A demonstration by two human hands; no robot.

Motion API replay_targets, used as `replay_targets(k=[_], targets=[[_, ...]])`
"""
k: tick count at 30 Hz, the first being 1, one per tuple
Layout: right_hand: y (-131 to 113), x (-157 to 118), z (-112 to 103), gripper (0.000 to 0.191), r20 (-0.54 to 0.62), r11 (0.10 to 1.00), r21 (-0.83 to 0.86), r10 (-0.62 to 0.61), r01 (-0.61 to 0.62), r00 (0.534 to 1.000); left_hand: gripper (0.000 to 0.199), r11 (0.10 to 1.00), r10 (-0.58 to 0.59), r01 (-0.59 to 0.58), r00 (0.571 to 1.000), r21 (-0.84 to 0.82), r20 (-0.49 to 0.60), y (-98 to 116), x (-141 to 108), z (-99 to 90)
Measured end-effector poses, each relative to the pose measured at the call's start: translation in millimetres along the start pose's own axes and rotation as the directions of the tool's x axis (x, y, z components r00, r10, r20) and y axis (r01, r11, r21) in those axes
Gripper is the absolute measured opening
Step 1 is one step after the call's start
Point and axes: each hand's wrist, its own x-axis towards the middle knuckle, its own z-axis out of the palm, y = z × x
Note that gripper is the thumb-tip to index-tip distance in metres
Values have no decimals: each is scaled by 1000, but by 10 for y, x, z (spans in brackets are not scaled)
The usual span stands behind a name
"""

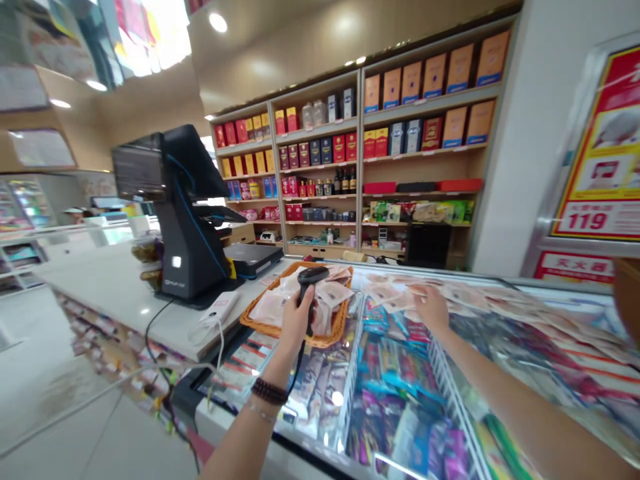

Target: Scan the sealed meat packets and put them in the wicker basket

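One scanner (313, 274) clasped in left hand (297, 312) | right hand (432, 307) half-curled at packets (383, 293), grip unclear

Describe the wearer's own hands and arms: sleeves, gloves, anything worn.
No sleeves or gloves in view. Left hand: bare, with a dark, multi-strand beaded bracelet at the wrist and a thin, pale bracelet just toward the elbow. Right hand: bare, nothing visible on fingers or wrist, though it's slightly blurred.
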Motion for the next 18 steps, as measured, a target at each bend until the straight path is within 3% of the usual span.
replay_targets(k=[4, 8, 13, 16, 18], targets=[[522, -8, -600, 24, -36, 977, -158, 139, -143, 990, 81, 990, -59, 80, 983, -116, 175, -61, -191, 567], [771, -76, -891, 27, -13, 931, -281, 237, -231, 971, 81, 975, -123, 175, 939, -139, 321, -179, -418, 1080], [599, -274, -741, 57, 64, 858, -442, 320, -261, 945, 79, 953, -197, 267, 906, -146, 375, -493, -645, 1522], [413, -347, -577, 85, 128, 820, -532, 326, -212, 937, 79, 953, -215, 275, 908, -124, 361, -668, -719, 1597], [328, -347, -516, 94, 148, 785, -582, 358, -211, 922, 79, 950, -234, 292, 900, -110, 368, -736, -741, 1570]])
